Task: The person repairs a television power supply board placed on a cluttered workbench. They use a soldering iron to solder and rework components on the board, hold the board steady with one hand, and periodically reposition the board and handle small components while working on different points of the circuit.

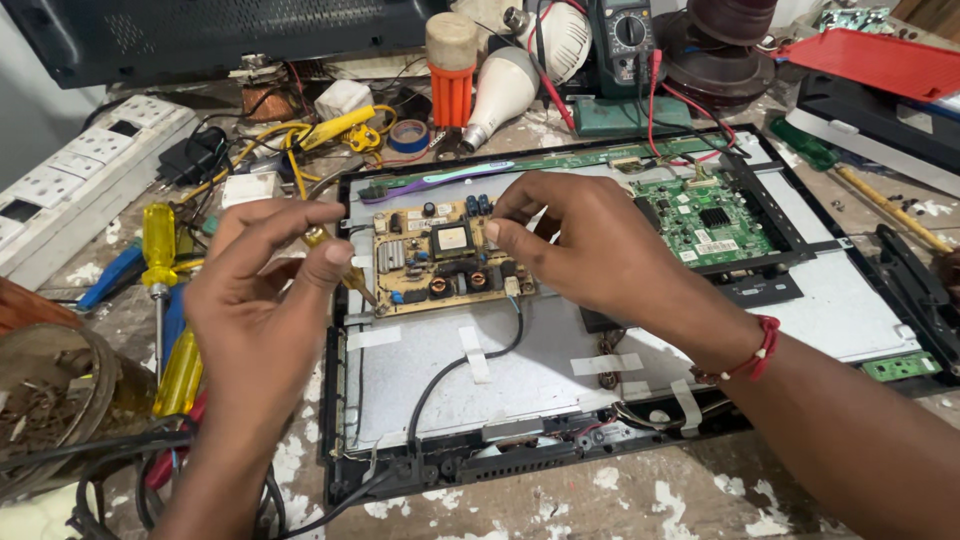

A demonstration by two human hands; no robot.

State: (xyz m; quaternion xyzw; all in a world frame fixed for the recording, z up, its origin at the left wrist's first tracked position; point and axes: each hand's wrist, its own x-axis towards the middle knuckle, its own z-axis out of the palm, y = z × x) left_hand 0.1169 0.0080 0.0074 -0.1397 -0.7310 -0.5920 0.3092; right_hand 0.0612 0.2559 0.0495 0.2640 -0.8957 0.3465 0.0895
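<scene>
Hands (270, 290) (590, 245) grip translucent screwdriver (335, 262), tan board (450, 255).

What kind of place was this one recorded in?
Most likely an electronics repair bench. A flat screen lies opened with its circuit boards bare, a multimeter stands behind it, and yellow screwdrivers lie around; the left hand works one at the board.

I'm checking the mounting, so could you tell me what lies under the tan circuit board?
The tan circuit board rests on the grey metal back panel; the right hand covers its right edge.
</scene>
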